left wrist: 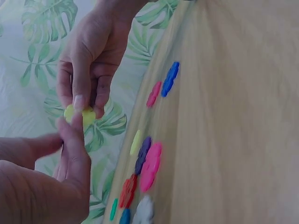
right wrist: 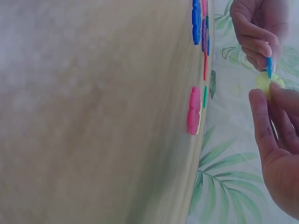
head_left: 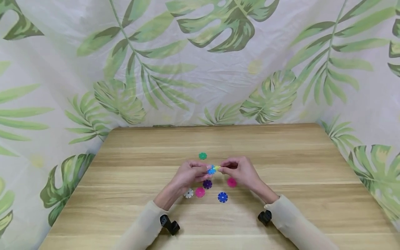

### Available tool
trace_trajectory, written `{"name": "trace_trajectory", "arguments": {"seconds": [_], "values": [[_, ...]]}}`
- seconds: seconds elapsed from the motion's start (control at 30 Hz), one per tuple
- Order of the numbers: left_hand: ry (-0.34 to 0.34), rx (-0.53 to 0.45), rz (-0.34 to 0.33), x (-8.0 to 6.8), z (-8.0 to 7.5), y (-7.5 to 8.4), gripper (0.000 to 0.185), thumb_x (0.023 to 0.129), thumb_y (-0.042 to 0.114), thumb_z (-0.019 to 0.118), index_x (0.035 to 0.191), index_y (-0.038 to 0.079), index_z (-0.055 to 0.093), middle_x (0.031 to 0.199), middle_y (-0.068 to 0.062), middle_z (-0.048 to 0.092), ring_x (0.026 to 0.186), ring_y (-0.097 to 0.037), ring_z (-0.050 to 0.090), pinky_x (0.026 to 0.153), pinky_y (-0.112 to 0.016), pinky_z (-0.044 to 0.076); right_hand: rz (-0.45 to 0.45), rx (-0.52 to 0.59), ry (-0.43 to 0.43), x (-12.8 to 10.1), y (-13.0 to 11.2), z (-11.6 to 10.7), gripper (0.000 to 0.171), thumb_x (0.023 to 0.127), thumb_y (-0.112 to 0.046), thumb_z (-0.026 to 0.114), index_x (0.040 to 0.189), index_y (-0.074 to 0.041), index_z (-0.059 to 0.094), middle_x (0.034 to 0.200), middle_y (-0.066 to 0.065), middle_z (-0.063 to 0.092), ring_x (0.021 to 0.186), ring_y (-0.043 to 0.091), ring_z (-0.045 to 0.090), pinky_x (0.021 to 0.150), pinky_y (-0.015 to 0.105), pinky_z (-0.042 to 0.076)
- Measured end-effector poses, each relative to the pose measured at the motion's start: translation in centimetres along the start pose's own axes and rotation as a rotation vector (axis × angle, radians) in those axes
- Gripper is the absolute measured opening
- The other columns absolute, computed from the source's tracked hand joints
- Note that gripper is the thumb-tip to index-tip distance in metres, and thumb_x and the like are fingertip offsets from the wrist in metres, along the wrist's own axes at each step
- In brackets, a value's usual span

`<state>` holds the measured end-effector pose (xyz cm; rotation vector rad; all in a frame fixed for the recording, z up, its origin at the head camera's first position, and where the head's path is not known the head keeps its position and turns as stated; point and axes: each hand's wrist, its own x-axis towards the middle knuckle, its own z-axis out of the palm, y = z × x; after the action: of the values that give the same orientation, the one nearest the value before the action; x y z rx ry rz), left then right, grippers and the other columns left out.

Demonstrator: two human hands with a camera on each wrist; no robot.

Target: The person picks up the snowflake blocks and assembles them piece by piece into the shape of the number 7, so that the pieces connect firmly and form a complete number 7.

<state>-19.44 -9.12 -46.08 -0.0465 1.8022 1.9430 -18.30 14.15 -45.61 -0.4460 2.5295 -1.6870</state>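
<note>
One blue disc (head_left: 211, 171) sat pinched in the left hand (head_left: 189, 173) above the table (head_left: 297, 156), one yellow disc (head_left: 217, 168) in the right hand (head_left: 242, 172). Yellow lay just to the right of blue, their rims touching or nearly so between the hands, blue turned crosswise to yellow's face. Whether they had locked together, I couldn't tell from where I stood.

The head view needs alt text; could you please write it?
A left hand holds a light-blue notched disc up to a yellow one in the right hand, over a wooden table. Around them lie notched discs: green, purple, white, dark-blue and two pink.
</note>
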Motion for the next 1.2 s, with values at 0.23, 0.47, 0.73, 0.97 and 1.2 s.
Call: {"name": "trace_trajectory", "arguments": {"seconds": [0.23,0.47,0.73,0.97,1.2], "values": [[0.033,0.336,0.081,-0.7,-3.9,0.9,0.037,0.1,0.025,0.074,0.128,0.001,0.071,0.116,-0.016,0.078,0.1,-0.022,0.076,0.093,-0.036,0.064,0.017,-0.039,-0.008,0.1,0.0,-1.2,0.012,0.093,-0.014,0.08,0.102,-0.006,0.081,0.096,0.011,0.081,0.089,0.032,0.078,0.076,0.034,0.065],[0.064,0.697,0.196,-2.0,-7.0,0.8,0.022,0.095,0.015,0.077,0.113,0.002,0.076,0.102,-0.011,0.078,0.088,-0.016,0.07,0.077,-0.027,0.06,0.047,-0.052,-0.003,0.0,0.3,-2.5,0.013,0.093,-0.015,0.08,0.104,-0.007,0.081,0.096,0.012,0.081,0.091,0.033,0.078,0.078,0.042,0.065],[-0.013,0.883,0.29,-2.8,-8.1,-0.2,0.019,0.088,0.009,0.083,0.104,0.003,0.077,0.09,-0.004,0.075,0.079,-0.014,0.066,0.068,-0.022,0.057,0.021,-0.048,0.011,-0.1,0.9,-3.2,0.015,0.093,-0.015,0.081,0.104,-0.005,0.081,0.097,0.013,0.081,0.086,0.021,0.077,0.075,0.032,0.065],[-0.028,0.976,0.265,-3.1,-8.1,-0.7,0.028,0.084,0.016,0.089,0.108,0.007,0.076,0.092,0.0,0.074,0.08,-0.012,0.063,0.068,-0.021,0.055,0.011,-0.05,0.024,-0.4,1.0,-3.9,0.011,0.092,-0.012,0.081,0.101,-0.006,0.081,0.094,0.011,0.081,0.085,0.026,0.078,0.077,0.044,0.066],[-0.033,0.962,0.247,-2.9,-7.9,-0.7,0.031,0.083,0.015,0.09,0.109,0.006,0.076,0.096,-0.003,0.073,0.08,-0.012,0.063,0.068,-0.022,0.055,0.0,-0.062,0.023,-0.5,1.2,-4.4,0.011,0.093,-0.014,0.081,0.101,-0.006,0.081,0.093,0.011,0.081,0.083,0.017,0.077,0.076,0.039,0.066]]}}
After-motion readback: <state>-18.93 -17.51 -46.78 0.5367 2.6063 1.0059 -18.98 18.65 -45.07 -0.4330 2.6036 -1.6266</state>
